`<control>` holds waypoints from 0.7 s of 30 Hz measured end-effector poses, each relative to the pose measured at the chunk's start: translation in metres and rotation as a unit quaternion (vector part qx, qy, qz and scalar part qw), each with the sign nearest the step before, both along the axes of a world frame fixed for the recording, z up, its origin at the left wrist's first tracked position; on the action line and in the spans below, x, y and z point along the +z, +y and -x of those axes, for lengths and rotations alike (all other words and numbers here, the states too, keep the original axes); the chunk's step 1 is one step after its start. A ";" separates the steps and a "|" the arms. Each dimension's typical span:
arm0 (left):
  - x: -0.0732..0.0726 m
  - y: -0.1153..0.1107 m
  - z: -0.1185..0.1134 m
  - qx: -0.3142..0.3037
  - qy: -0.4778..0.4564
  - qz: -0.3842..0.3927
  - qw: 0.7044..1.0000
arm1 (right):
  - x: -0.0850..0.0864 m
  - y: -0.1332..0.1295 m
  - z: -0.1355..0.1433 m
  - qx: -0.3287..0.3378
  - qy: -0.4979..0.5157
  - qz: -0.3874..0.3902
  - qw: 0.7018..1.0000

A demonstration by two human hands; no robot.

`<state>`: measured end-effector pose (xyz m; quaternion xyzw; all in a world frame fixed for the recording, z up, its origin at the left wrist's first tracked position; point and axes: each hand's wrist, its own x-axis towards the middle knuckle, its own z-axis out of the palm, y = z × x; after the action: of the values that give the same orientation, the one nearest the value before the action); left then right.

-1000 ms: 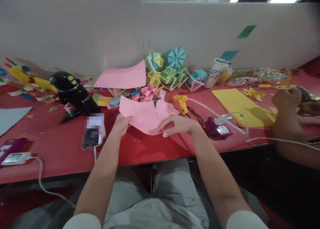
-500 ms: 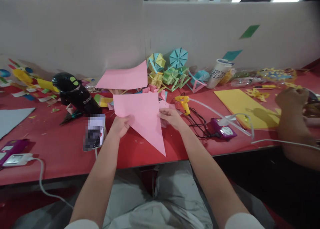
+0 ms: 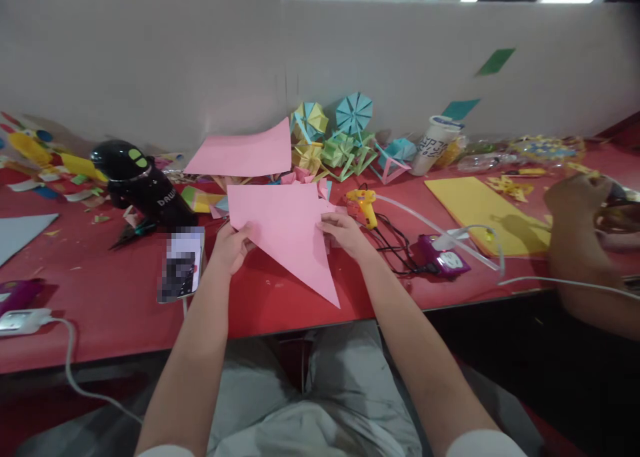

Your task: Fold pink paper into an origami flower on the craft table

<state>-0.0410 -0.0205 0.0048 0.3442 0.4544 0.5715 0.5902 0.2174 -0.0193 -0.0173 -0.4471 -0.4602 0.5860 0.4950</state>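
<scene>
A pink sheet of paper (image 3: pixel 285 224), slanted along its lower left side to a sharp corner near the table edge, is held up between my hands. My left hand (image 3: pixel 233 245) pinches its left edge, thumb on the front and fingers behind. On the right edge, my right hand (image 3: pixel 343 234) is closed with thumb and fingertips at the paper. Part of the right fingers is hidden behind it. A second pink sheet (image 3: pixel 245 152) lies behind on a pile of paper pieces. Just right of my right hand is a yellow glue gun (image 3: pixel 365 204).
Left of me are a black bottle (image 3: pixel 145 184), a phone (image 3: pixel 184 264) and pliers (image 3: pixel 131 234). Folded paper models (image 3: pixel 345 147) and a paper cup (image 3: pixel 434 147) line the partition. A purple power adapter (image 3: pixel 445 256), yellow sheets (image 3: pixel 485 210) and another person's arm (image 3: pixel 575 237) are rightward.
The pink sheet's lower corner has swung slightly right. My left hand has shifted a little left and its fingers now show behind the edge. The whole view has moved slightly.
</scene>
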 end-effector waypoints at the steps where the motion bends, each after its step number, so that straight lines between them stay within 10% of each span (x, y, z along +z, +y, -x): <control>1: 0.001 -0.001 -0.001 -0.004 -0.003 0.006 1.000 | -0.001 0.000 0.000 0.001 0.002 0.003 1.000; 21: 0.012 -0.003 0.014 -0.099 -0.061 -0.040 0.992 | -0.002 0.008 0.002 -0.073 0.101 0.015 0.992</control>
<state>-0.0551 -0.0235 0.0168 0.3754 0.3584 0.5475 0.6564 0.2151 -0.0113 -0.0192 -0.4256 -0.3647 0.5972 0.5738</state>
